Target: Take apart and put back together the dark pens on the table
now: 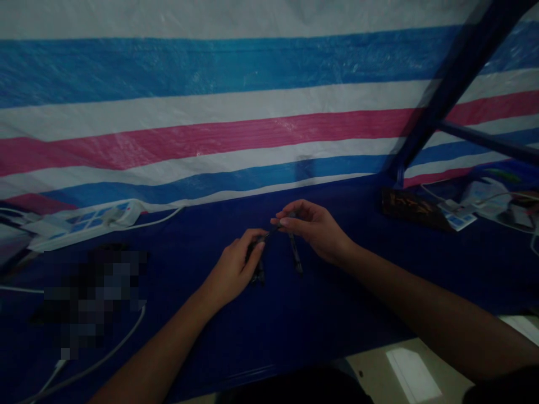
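My left hand [240, 264] is closed around a small dark, thin piece, with its fingertips near the middle of the blue table [252, 331]. My right hand [314, 227] pinches the other end of a thin dark piece [273, 229] that runs between the two hands. Below my right hand a slim dark pen-like stick [296, 255] lies on the table. Under my left hand more dark sticks [259, 273] show in part. The dim light hides their details.
A white power strip [88, 221] with cables lies at the back left, above a pixelated dark object [96, 297]. A dark box [412, 209], another power strip [461, 216] and cables sit at the right. A blue metal frame [442, 106] rises before the striped sheet [236, 129].
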A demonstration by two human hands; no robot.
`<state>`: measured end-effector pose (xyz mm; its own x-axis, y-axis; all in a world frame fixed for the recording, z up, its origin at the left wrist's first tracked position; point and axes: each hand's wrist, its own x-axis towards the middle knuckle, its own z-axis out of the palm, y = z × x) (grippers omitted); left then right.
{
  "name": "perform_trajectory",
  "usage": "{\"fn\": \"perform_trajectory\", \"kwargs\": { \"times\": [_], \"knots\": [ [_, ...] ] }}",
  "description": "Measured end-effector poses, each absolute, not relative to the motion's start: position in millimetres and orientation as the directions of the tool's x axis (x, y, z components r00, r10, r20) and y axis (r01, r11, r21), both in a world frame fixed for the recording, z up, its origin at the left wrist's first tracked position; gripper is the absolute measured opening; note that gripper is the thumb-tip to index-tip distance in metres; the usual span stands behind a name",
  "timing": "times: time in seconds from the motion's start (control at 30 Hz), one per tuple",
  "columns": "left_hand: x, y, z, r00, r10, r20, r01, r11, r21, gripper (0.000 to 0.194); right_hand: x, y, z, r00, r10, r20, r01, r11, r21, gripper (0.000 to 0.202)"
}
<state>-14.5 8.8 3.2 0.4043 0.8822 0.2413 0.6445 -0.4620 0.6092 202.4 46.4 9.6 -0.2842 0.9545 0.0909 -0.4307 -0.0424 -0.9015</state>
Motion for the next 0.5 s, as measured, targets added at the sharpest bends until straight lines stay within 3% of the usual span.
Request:
{"fn": "perform_trajectory", "kwargs": {
  "times": [0.2,0.37,0.5],
  "knots": [
    [-13.8,7.7,1.0,0.474,0.847,0.240,0.628,-0.516,0.582,0.036,203.4,45.2,13.1,-0.292,0.951,0.104,-0.437,-0.036,-0.899,0.020],
    [-15.2,7.6,-0.8,0.455,0.836,0.307,0.639,-0.546,0.542,0.035,206.0,45.9,16.7,-0.268,0.947,0.180,-0.417,0.055,-0.907,0.020],
    [-18.0,6.1,-0.4,0.454,0.843,0.289,0.634,-0.533,0.561,0.034,210.9,48.4,21.0,-0.211,0.941,0.265,-0.291,0.198,-0.936,0.021]
  ]
}}
